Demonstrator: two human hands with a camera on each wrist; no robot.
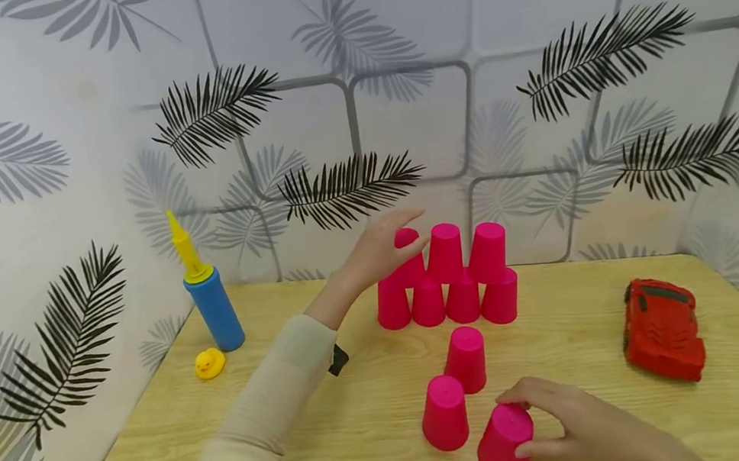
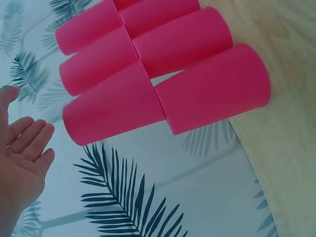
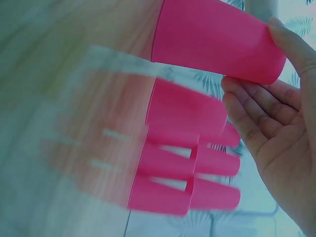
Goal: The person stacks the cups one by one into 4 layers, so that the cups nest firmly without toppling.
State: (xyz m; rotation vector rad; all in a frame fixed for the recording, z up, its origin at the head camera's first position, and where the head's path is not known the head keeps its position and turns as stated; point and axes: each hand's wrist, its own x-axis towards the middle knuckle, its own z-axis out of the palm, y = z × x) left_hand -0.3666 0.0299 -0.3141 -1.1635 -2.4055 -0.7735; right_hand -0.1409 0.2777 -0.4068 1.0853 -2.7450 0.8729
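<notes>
Standing here watching some cup stacking, and I'd say it's roughly two rows in: a bottom row (image 1: 463,300) of four pink cups, all mouth-down, with an upper row (image 1: 447,255) of three sitting across them. The left hand (image 1: 382,250) is up beside the left end cup (image 1: 412,273) of that upper row, fingers and thumb spread well apart and gripping nothing; the left wrist view shows a bit of air between palm and cup, so my guess is it's there to steady or tidy that end. The right hand (image 1: 566,422) is down near the front of the table (image 1: 565,360), thumb on one side and fingers on the other of the front cup (image 1: 506,450), pinching it near its closed end. Can't tell whether its rim is off the wood yet. Two more loose cups stand between that one and the stack, a far loose cup (image 1: 466,361) and a near loose cup (image 1: 445,413). Three spare would neatly make a two and a one on top, imo. Next move probably calls for a straight lift, clear of those two, then a gentle set-down bridging two upper cups without nudging the row.
</notes>
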